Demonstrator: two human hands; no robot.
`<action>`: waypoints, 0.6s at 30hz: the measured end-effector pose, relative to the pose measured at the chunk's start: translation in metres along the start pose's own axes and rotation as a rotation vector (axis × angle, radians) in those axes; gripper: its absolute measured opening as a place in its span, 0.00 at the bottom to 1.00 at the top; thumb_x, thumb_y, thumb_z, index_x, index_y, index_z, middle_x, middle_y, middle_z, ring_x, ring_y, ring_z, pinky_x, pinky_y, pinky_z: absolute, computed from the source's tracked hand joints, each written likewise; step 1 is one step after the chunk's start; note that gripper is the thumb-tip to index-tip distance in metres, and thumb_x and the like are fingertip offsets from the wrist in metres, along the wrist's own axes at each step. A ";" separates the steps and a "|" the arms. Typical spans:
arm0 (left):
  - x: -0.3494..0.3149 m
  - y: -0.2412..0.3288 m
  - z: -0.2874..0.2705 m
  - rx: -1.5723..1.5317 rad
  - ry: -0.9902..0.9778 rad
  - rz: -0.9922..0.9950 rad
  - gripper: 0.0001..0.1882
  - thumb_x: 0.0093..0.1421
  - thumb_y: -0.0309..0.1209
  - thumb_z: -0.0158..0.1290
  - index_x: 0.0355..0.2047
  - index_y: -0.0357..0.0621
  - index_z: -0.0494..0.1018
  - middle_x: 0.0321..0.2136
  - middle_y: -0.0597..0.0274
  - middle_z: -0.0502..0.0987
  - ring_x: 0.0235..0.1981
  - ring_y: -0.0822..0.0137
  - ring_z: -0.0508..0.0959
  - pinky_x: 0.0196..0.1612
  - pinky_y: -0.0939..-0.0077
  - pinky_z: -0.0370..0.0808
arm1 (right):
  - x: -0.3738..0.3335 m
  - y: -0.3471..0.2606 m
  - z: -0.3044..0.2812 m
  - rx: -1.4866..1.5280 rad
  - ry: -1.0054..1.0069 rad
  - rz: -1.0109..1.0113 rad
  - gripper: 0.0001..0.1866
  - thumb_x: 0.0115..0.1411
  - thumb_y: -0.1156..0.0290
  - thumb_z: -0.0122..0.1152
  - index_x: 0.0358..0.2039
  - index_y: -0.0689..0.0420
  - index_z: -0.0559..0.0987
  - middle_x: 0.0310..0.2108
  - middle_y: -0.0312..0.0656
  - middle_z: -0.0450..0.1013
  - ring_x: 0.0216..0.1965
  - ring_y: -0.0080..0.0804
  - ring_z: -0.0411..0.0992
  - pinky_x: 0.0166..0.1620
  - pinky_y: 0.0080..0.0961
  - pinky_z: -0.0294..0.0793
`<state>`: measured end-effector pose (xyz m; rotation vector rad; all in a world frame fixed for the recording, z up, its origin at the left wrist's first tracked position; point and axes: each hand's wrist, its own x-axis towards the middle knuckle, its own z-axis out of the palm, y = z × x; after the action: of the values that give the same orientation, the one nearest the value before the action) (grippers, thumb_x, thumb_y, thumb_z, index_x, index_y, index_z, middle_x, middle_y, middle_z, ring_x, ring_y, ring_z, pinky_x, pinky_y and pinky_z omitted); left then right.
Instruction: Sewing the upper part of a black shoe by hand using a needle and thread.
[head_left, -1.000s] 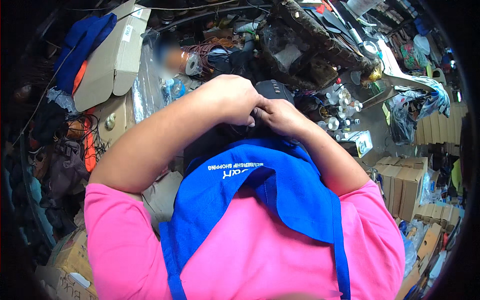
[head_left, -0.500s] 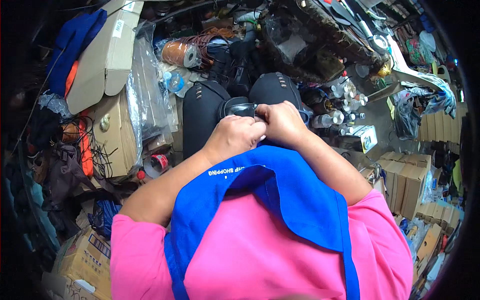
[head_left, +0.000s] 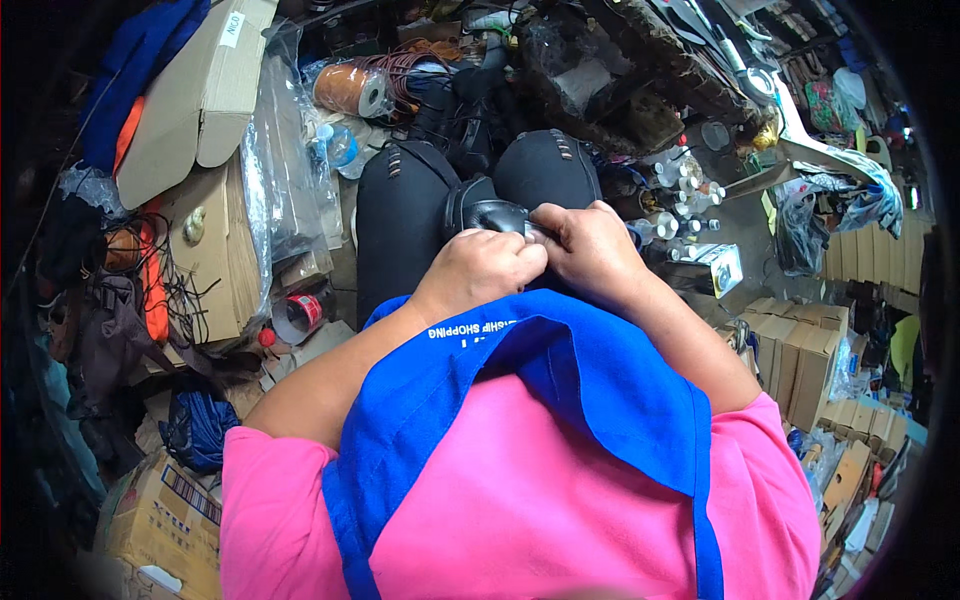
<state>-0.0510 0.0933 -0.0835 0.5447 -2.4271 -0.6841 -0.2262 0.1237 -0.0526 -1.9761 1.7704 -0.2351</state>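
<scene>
Between my knees rests a shiny black leather item (head_left: 490,212), shaped like a shoe; its near part is covered by my hands. My left hand (head_left: 482,266) is closed on its near edge, knuckles up and fingers curled. My right hand (head_left: 592,246) is closed too, its thumb and fingertips meeting my left fingers at the item's right side. Something small and pale shows between the hands, but I cannot make out what it is. My blue apron (head_left: 540,325) bunches just below my wrists.
Several small bottles (head_left: 664,226) stand right of my knee, near a small white box (head_left: 712,268). Left are flattened cardboard (head_left: 205,230), clear plastic sheeting (head_left: 285,190) and an orange spool (head_left: 350,90). Cardboard pieces (head_left: 800,350) are stacked at right.
My hands have shifted slightly right, and the right hand has turned, its fingers now lower. More of the black leather item shows above my left hand. The whole view has moved a little.
</scene>
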 end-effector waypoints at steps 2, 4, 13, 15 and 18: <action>0.001 0.001 0.005 0.005 -0.004 0.006 0.07 0.51 0.32 0.53 0.23 0.46 0.67 0.18 0.60 0.68 0.23 0.59 0.74 0.29 0.65 0.71 | 0.001 -0.001 0.001 -0.022 0.000 0.009 0.12 0.56 0.59 0.54 0.31 0.54 0.79 0.20 0.48 0.73 0.27 0.47 0.73 0.39 0.38 0.65; 0.002 0.002 0.007 0.012 -0.008 0.008 0.06 0.52 0.32 0.52 0.23 0.46 0.67 0.18 0.60 0.68 0.23 0.59 0.74 0.29 0.66 0.71 | 0.002 -0.003 0.002 -0.041 -0.012 0.068 0.11 0.55 0.60 0.55 0.31 0.54 0.79 0.21 0.49 0.74 0.28 0.47 0.73 0.39 0.39 0.65; 0.012 0.002 0.000 -0.052 -0.015 0.033 0.06 0.49 0.32 0.48 0.21 0.45 0.65 0.19 0.57 0.70 0.24 0.58 0.76 0.29 0.63 0.73 | 0.023 0.009 0.016 0.013 0.028 0.098 0.11 0.51 0.60 0.58 0.27 0.54 0.79 0.22 0.47 0.74 0.29 0.48 0.73 0.36 0.41 0.68; 0.008 -0.004 0.000 -0.021 -0.021 0.015 0.05 0.49 0.33 0.49 0.23 0.46 0.68 0.21 0.59 0.71 0.25 0.60 0.76 0.29 0.65 0.72 | 0.021 0.009 0.010 0.044 -0.051 0.051 0.11 0.50 0.60 0.58 0.28 0.54 0.79 0.22 0.47 0.74 0.28 0.48 0.73 0.37 0.41 0.69; 0.019 -0.003 -0.023 0.249 -0.166 0.100 0.09 0.48 0.37 0.56 0.27 0.49 0.72 0.30 0.60 0.69 0.34 0.62 0.74 0.34 0.67 0.67 | 0.018 0.009 0.006 -0.006 -0.040 0.008 0.11 0.52 0.60 0.55 0.30 0.53 0.79 0.22 0.47 0.74 0.29 0.48 0.73 0.37 0.41 0.68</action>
<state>-0.0509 0.0737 -0.0616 0.4744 -2.6958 -0.4008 -0.2285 0.1076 -0.0650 -1.9646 1.7552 -0.1862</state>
